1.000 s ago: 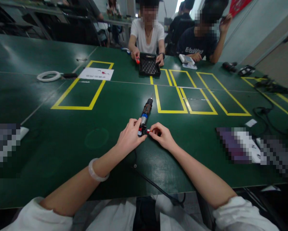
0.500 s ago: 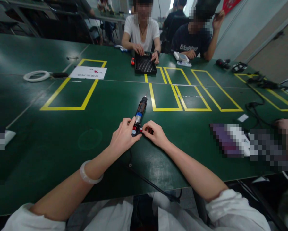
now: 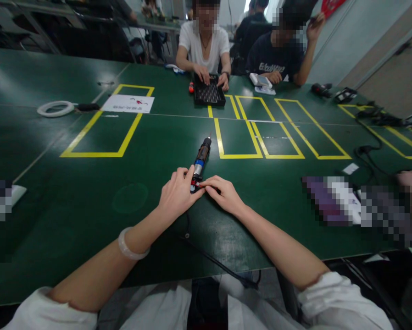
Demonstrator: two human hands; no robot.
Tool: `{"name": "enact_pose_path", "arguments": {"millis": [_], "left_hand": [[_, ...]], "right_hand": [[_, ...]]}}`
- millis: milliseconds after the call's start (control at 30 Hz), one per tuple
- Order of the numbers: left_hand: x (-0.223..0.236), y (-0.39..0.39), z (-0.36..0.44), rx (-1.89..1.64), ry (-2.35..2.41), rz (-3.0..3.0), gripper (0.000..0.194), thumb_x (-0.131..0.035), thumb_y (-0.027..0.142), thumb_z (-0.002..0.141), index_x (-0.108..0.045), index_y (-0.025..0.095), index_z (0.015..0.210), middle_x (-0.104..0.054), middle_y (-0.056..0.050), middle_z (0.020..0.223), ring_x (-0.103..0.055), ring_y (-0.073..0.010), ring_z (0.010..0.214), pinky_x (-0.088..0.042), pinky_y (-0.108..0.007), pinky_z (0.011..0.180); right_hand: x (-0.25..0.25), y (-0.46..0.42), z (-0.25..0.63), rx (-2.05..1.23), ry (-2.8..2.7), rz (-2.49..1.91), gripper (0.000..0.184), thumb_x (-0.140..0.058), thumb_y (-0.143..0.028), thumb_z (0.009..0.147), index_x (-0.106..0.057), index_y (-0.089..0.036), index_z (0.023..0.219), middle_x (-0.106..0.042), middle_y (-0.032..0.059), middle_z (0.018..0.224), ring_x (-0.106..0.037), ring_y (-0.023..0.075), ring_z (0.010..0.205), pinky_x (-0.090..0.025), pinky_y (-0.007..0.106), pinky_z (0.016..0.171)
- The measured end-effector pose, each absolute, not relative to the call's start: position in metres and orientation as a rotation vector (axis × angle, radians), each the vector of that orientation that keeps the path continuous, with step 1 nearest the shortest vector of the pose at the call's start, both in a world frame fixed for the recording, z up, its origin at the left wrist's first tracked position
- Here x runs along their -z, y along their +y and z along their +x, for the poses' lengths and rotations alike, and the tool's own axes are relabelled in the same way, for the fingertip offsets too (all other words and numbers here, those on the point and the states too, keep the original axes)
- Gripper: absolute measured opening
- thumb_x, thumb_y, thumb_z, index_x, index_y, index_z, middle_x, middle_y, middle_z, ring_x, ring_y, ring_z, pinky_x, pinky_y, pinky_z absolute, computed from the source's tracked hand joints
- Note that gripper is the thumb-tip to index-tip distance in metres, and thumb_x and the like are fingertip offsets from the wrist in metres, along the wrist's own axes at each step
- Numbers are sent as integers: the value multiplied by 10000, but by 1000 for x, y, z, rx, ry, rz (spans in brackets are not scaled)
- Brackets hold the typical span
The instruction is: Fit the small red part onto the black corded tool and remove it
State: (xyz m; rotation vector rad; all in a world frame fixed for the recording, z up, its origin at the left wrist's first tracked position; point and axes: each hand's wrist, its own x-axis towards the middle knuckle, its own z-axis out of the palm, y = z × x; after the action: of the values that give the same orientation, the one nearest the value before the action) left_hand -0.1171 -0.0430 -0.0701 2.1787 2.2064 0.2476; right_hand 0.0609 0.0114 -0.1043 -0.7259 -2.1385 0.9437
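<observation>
At frame centre, the left hand (image 3: pixel 178 191) clasps an electric screwdriver (image 3: pixel 202 156) by its rear, which could roll if that grip slackened, the right hand (image 3: pixel 225 195) touching there, pinch unclear.

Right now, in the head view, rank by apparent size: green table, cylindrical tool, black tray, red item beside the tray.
1. Green table
2. Black tray and cylindrical tool: too close to rank, as the left hand partly covers the tool
3. Red item
</observation>
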Motion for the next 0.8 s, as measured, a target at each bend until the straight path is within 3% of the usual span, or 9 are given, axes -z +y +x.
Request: {"name": "enact_pose_path", "arguments": {"millis": [167,433,633,800], "left_hand": [[71,-41,-117,-243,2234,2205,691,-422,571,938,-365,174,1500,-526,-155,1230,-560,-287,1054,-507,-357,781],[68,-43,-139,-213,2242,2232,654,-426,488,946,-346,174,1513,-507,-170,1258,-529,-299,1077,-492,-381,851],[65,-41,-192,-175,2390,2046,715,-345,556,941,-314,155,1532,-477,-208,1297,-522,-351,1107,-514,-432,804],[65,-39,-251,-235,2520,1826,731,-370,606,915,-365,177,1507,-460,-237,1312,-492,-401,1160,-492,-494,864]], "right_hand": [[102,10,62,-1076,-2071,-776,214,-523,-212,937,-667,-180,1093,-701,42,980,-623,138,803,-483,269,732],[106,16,64,-1151,-1999,-800,208,-546,-249,924,-649,-185,1093,-665,56,1025,-602,139,835,-485,272,750],[105,16,65,-1163,-2023,-825,179,-554,-238,919,-666,-182,1047,-666,42,951,-587,128,775,-471,265,721],[101,15,64,-1116,-2081,-826,157,-554,-234,921,-685,-173,983,-631,21,853,-544,112,693,-437,248,667]]}}
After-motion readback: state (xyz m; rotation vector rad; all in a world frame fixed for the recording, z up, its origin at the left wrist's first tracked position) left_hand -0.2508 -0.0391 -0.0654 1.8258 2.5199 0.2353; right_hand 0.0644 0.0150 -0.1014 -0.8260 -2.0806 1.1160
